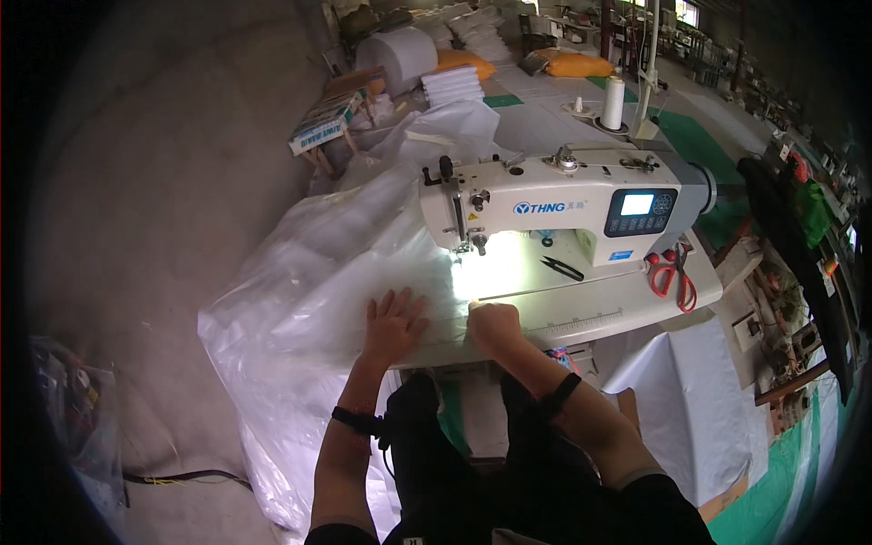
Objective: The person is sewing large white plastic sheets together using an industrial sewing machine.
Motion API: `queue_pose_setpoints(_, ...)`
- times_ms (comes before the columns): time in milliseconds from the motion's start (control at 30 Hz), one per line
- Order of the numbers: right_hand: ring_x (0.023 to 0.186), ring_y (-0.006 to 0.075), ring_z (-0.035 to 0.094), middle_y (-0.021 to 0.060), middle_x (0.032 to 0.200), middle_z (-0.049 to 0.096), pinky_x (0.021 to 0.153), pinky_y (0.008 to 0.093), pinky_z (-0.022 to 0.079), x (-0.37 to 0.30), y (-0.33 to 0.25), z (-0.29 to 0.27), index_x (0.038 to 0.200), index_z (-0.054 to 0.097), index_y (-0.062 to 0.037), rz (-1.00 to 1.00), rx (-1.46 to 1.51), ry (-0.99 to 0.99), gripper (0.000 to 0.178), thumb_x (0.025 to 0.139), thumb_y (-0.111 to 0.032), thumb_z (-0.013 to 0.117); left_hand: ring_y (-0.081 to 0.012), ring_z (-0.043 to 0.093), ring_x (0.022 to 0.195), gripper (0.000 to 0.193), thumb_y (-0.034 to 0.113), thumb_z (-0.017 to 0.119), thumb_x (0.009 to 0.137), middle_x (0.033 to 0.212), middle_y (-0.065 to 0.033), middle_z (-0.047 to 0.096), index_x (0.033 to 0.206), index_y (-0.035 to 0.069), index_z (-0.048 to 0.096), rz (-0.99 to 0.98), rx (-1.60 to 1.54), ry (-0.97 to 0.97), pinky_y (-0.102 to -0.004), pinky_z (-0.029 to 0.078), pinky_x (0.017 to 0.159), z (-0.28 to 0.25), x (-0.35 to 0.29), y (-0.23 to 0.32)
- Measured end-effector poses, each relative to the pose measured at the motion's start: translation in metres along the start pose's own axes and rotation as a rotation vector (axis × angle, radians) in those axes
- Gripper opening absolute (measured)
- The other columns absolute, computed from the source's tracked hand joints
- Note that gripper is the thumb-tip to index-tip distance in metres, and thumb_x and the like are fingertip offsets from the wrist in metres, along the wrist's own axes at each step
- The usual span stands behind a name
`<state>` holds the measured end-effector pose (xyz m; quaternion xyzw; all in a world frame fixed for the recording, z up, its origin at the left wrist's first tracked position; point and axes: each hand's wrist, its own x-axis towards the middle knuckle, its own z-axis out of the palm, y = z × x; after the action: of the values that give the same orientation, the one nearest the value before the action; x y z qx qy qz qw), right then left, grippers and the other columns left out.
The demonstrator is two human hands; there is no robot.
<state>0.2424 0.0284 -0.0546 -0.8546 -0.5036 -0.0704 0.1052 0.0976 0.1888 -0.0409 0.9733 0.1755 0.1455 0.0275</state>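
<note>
A large sheet of translucent white plastic lies over the left part of the sewing table and hangs down its left side. My left hand rests flat on this sheet, fingers spread. To its right, my right hand is closed near the table's front edge, by the sheet's right margin; its fingertips hide whatever they hold. Beyond both hands stands a white sewing machine, its lamp brightly lighting the needle area. Glare hides the needle and the sheet's edge there.
Black thread snips and red-handled scissors lie on the table's right half. A white thread cone stands behind the machine. White fabric hangs at right. Rolls, stacked white cloth and orange sacks fill the back.
</note>
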Motion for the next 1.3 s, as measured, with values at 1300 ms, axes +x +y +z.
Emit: queue_pose_setpoints(1300,0.065,0.0209,0.061,0.0099,0.071,0.059,0.058,0.0265,0.048,-0.199,-0.064,-0.294,0.101,0.058,-0.0013,-0.513,0.64,0.823,0.021,0.085,-0.01,0.048,-0.0299,0.06,0.087,0.015,0.013,0.054,0.077,0.092,-0.0136,0.059,0.09,0.008,0.059,-0.198,0.363,0.034,-0.0414,0.05,0.071,-0.009,-0.043,-0.112)
